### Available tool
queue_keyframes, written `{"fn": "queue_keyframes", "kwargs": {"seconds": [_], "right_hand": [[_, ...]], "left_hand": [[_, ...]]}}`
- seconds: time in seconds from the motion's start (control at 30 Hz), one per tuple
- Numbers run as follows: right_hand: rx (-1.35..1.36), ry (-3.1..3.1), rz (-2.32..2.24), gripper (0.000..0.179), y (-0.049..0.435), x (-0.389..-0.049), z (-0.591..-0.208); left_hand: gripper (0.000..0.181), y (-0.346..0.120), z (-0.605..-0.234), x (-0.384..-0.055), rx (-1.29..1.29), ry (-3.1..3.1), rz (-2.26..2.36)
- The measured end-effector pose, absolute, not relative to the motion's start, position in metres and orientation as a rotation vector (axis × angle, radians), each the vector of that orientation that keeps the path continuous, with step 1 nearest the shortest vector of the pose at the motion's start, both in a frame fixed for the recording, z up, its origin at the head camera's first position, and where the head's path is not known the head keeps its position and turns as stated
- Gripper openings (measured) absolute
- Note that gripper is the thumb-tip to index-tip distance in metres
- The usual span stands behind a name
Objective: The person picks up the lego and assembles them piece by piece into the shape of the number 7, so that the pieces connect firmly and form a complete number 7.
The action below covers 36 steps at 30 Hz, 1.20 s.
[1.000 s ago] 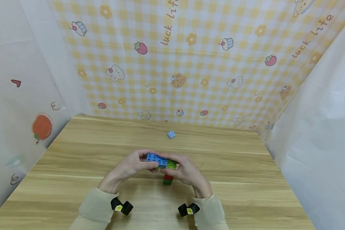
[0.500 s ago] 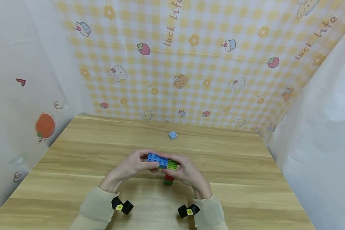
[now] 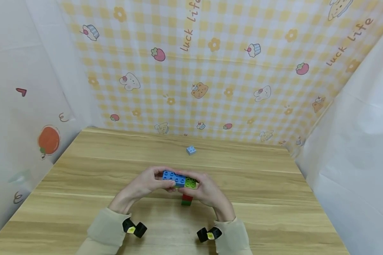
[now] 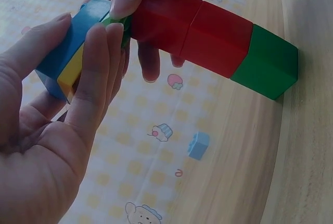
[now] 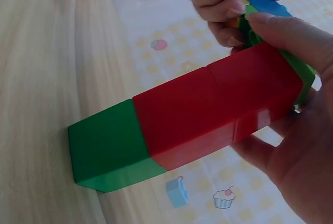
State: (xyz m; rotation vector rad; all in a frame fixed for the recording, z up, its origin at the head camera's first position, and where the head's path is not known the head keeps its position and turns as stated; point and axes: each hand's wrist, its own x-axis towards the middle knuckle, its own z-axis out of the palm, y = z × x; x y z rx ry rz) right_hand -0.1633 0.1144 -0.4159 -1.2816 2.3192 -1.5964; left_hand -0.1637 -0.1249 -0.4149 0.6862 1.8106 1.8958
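Observation:
A tower stands on the table: a dark green brick [image 5: 106, 143] at its foot, two red bricks [image 4: 218, 37] above it, and a light green brick [image 3: 190, 182] across the top. Overlapping that one on the left is a blue brick [image 3: 173, 178], with a yellow brick [image 4: 71, 75] under the blue. My left hand [image 3: 150, 181] pinches the blue and yellow bricks, thumb on the near side. My right hand [image 3: 206, 185] grips the light green brick at the tower's top, thumb in front and fingers behind. Fingers partly hide the joint between the bricks.
Farther back on the wooden table [image 3: 115, 152] lies a loose light blue brick [image 3: 191, 150]. A yellow checked cloth [image 3: 175, 78] hangs behind the table, with white cloth [image 3: 354, 148] along the sides.

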Motion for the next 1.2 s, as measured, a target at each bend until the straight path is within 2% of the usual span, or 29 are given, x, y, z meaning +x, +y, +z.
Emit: {"fn": "queue_keyframes", "kwargs": {"seconds": [0.37, 0.6, 0.9, 1.2], "right_hand": [[-1.140, 2.273, -1.547, 0.049, 0.118, -0.161, -0.409], [-1.004, 2.122, -1.699, 0.040, 0.128, -0.160, -0.406], [-0.816, 2.248, -1.834, 0.030, 0.139, -0.168, -0.411], [-0.606, 2.377, -1.905, 0.028, 0.162, -0.179, -0.416]], "left_hand": [[0.042, -0.123, -0.413, -0.163, 0.669, 1.812, 1.890], [0.046, -0.122, -0.410, -0.163, 0.684, 1.818, 1.854], [0.050, -0.124, -0.409, -0.161, 0.641, 1.856, 1.821], [0.050, -0.124, -0.409, -0.163, 0.630, 1.892, 1.794]]}}
